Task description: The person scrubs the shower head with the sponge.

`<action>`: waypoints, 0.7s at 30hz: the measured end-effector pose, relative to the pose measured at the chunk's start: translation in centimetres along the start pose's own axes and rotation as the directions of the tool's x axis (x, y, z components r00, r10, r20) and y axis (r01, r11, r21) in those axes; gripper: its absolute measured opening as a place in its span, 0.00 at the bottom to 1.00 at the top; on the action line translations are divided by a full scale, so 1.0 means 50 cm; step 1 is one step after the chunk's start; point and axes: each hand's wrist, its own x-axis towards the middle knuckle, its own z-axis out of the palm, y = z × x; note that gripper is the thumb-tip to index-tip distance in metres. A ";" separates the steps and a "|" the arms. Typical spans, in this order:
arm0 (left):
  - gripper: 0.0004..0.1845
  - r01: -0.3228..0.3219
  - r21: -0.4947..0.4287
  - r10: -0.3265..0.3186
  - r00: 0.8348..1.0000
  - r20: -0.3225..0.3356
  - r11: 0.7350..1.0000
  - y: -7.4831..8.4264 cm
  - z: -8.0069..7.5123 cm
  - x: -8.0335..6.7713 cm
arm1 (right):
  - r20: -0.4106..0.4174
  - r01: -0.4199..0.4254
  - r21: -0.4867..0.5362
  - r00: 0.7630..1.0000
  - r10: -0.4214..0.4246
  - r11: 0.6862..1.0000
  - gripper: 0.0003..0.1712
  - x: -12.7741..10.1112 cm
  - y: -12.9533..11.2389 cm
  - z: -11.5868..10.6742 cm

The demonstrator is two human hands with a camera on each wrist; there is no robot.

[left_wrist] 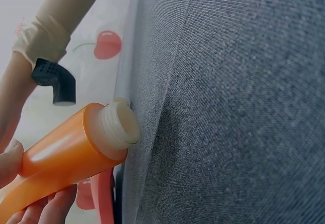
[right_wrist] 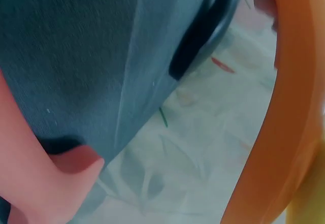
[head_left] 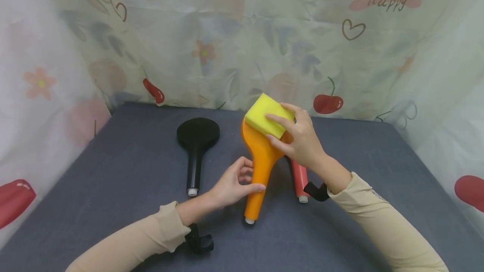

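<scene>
A dark grey bench (head_left: 128, 179) with a fine woven texture fills the lower view, walled at the back and both sides by pale printed cloth (head_left: 242, 60) with cherries, flowers, leaves, hearts and the word "happy". The bench's far edge runs close along the back cloth; its side edges slant outward toward the wearer.

Near the middle, an orange paddle-shaped bottle (head_left: 261, 163) is held at a slant, its broad head up and its white threaded neck (left_wrist: 122, 125) low, over the bench; whether the neck touches the surface cannot be told. The left hand (head_left: 234, 181) pinches its handle, thumb on one side and fingers on the other. The right hand (head_left: 304, 139) pinches a yellow sponge (head_left: 261, 114) between thumb and fingers, against the orange head.

A black paddle-shaped bottle (head_left: 198, 137) lies left of the orange one, well inside the left edge, with a strip of bench between the two. A red paddle-shaped bottle (head_left: 300, 177) lies just to the right, partly hidden by the right hand, so room there is tighter. Beyond it, a broad stretch of bench reaches the right edge; another runs along the left.
</scene>
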 end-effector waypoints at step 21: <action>0.24 -0.002 -0.016 0.002 1.000 -0.027 1.000 -0.009 0.001 -0.001 | 0.019 0.202 -0.025 0.979 -0.202 0.979 0.25 -0.054 -0.007 -0.001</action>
